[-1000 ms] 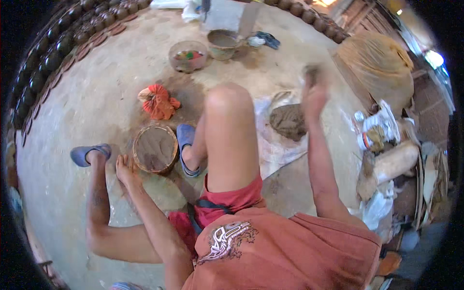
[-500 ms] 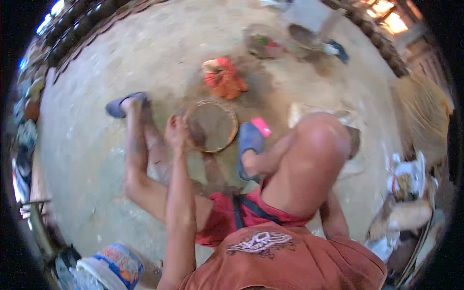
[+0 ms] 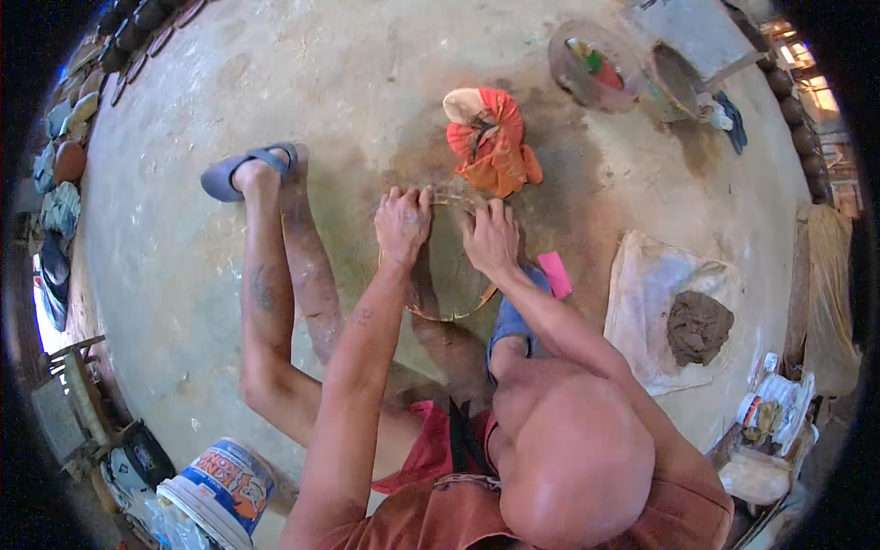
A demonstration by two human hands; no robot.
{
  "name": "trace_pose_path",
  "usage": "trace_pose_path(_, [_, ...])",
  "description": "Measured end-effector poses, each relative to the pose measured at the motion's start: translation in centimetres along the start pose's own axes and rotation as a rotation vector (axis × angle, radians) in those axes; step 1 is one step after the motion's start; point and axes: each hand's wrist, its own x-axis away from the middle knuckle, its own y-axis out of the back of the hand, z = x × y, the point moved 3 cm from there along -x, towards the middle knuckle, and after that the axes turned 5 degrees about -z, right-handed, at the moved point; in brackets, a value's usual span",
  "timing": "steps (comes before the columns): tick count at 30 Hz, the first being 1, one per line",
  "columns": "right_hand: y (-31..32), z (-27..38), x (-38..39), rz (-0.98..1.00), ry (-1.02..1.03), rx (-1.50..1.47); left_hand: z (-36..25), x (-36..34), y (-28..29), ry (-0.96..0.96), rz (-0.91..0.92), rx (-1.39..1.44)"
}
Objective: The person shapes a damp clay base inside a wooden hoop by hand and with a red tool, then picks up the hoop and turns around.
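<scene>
**Both hands now on the round clay-filled basket**

Right hand [image 3: 492, 240] has come off the clay lump [image 3: 698, 325] at the right and now sits on the far rim of the round shallow basket [image 3: 454, 298], next to the left hand [image 3: 401, 223]. A second ago the right hand was up in the air over the lump, left hand resting on the floor beside the basket. Now both press down side by side at the far edge. So the work has shifted from the lump to the basket itself.

Grip: both hands lie palm-down, fingers slightly spread and curled over the rim, touching it. Whether they pinch the rim or only push on what is in the basket, cannot tell; the hands cover that part.

Basket sits on the floor [image 3: 183, 275] between the legs, mid-scene, partly under the forearms. Just far of it, an orange-red cloth bundle [image 3: 490, 137]. Pink flat piece [image 3: 554, 274] just right of the basket. Clay lump lies on a pale sheet [image 3: 642, 275], well apart at the right. Two bowls [image 3: 596, 64] far right. A blue and white bucket [image 3: 220, 486] near left.
</scene>
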Motion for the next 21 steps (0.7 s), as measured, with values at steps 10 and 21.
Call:
trace_pose_path(10, [-1.9,1.7,-2.3,0.148,-0.218,0.102,1.3,-0.2,-0.4,0.019,-0.017,-0.062])
trace_pose_path(21, [-3.6,2.2,-4.5,0.262,-0.232,0.131,1.1,-2.3,-0.7,0.182,0.198,-0.059])
